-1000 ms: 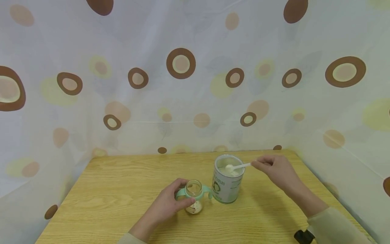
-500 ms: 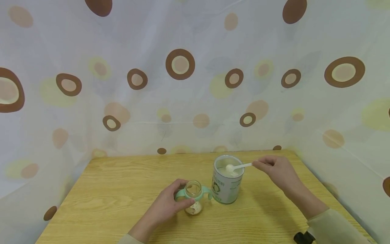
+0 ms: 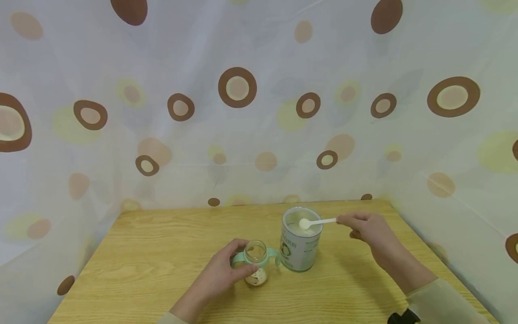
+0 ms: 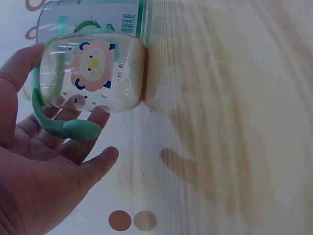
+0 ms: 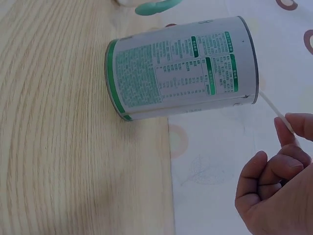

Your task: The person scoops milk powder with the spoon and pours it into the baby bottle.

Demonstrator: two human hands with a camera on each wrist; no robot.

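A clear baby bottle [image 3: 256,276] with a mint-green two-handled collar stands uncapped on the table, a printed animal on its side [image 4: 93,68]. My left hand [image 3: 218,273] holds it at the collar, thumb in front and fingers curled behind. Just right of it stands a white-and-green milk powder can [image 3: 298,252], its top open and pale powder inside. Between thumb and index finger, my right hand [image 3: 375,234] pinches the thin end of a white scoop [image 3: 323,221]. The scoop's bowl, filled with powder, is over the can's mouth. In the right wrist view the can's wall hides that bowl.
The wooden table [image 3: 162,252] ends at a dotted cloth backdrop [image 3: 267,135] behind and at both sides. A small black object [image 3: 404,317] lies at my right sleeve, by the bottom edge.
The scoop has come up slightly out of the powder, its bowl now heaped and clear to see. My right hand has shifted a little, while the left hand and bottle stay put.
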